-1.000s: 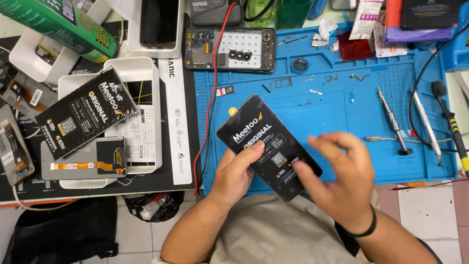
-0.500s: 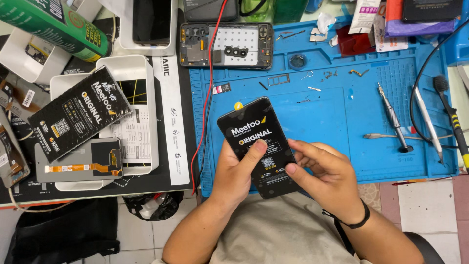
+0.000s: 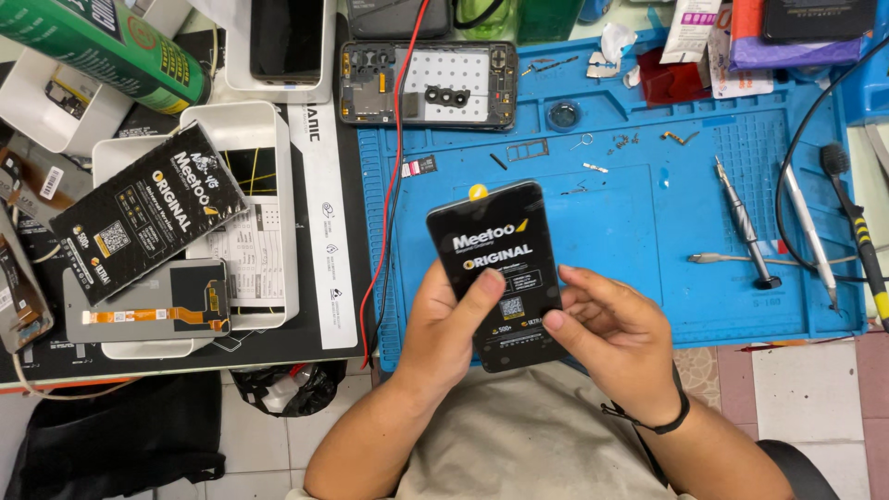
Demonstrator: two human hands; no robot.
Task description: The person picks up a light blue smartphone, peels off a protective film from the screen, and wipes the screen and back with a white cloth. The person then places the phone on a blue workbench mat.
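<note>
Black rectangular phone display panel with printed protective film [image 3: 503,273] held flat, face up, just above the near edge of the blue silicone work mat [image 3: 611,241] on the counter. Left hand [image 3: 446,324] at 8 o'clock of the panel, grip closed on its left edge, thumb lying across the printed face. Right hand [image 3: 619,335] at 4 o'clock, fingers curled under the right edge, fingertips pressed on the lower right of the face, grip likewise closed on the panel; black band at the wrist. Film, judged from its unbroken print, not yet peeled; yellow pull tab [image 3: 477,192] intact at 12 o'clock. Opened dark phone chassis with exposed interior [image 3: 428,83] at 11 o'clock, well apart, without a screen; fitting therefore apparently undone. Loose small screws [image 3: 622,143] and metal screwdriver [image 3: 745,227] at 2 o'clock on the mat. Second black film-covered panel [image 3: 148,220] at 9 o'clock, resting over white plastic trays [image 3: 269,139].
</note>
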